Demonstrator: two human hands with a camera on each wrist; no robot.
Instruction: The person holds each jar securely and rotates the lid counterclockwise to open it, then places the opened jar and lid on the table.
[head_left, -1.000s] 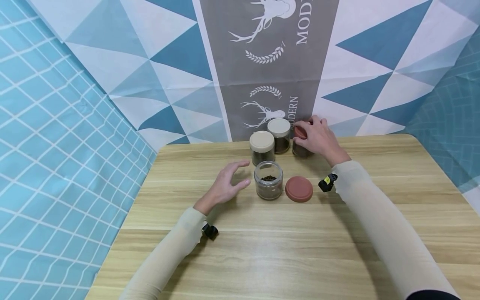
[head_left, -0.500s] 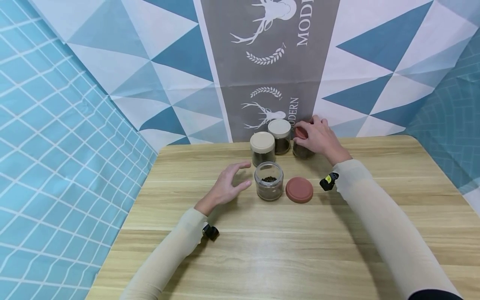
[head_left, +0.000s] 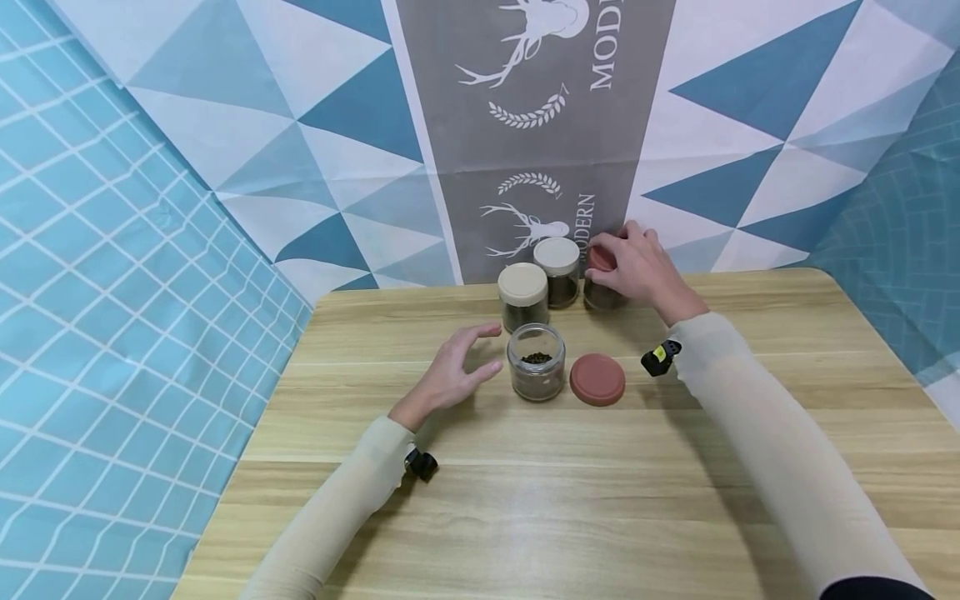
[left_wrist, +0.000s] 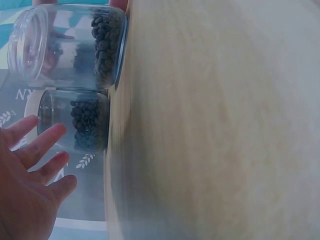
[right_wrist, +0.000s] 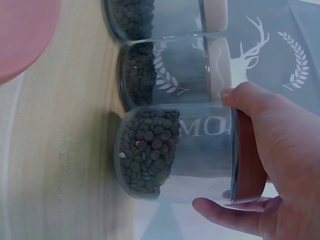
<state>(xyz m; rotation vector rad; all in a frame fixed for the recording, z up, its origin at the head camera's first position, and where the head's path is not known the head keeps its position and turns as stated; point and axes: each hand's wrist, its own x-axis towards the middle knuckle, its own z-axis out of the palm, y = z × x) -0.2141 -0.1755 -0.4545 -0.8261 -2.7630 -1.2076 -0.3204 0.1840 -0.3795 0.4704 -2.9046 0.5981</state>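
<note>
In the head view my right hand [head_left: 637, 267] is at the back of the table, its thumb and fingers around the red lid [right_wrist: 250, 155] of a glass jar [right_wrist: 200, 155]. Small dark beans or pellets partly fill that jar, as the right wrist view shows. My left hand [head_left: 453, 367] is held with spread fingers just left of a lidless glass jar [head_left: 536, 385], apart from it. Dark pieces [left_wrist: 103, 47] cover the bottom of this jar. To its right lies a loose red lid [head_left: 597, 380].
Two cream-lidded jars with dark contents stand behind the lidless one: a nearer jar [head_left: 523, 308] and a farther jar [head_left: 558, 287], left of the gripped jar. A printed cloth backdrop [head_left: 525, 125] rises at the table's [head_left: 487, 517] back edge.
My right hand has shifted slightly up and right over the red lid, baring more of it. The left hand, lidless jar and loose lid have stayed where they were.
</note>
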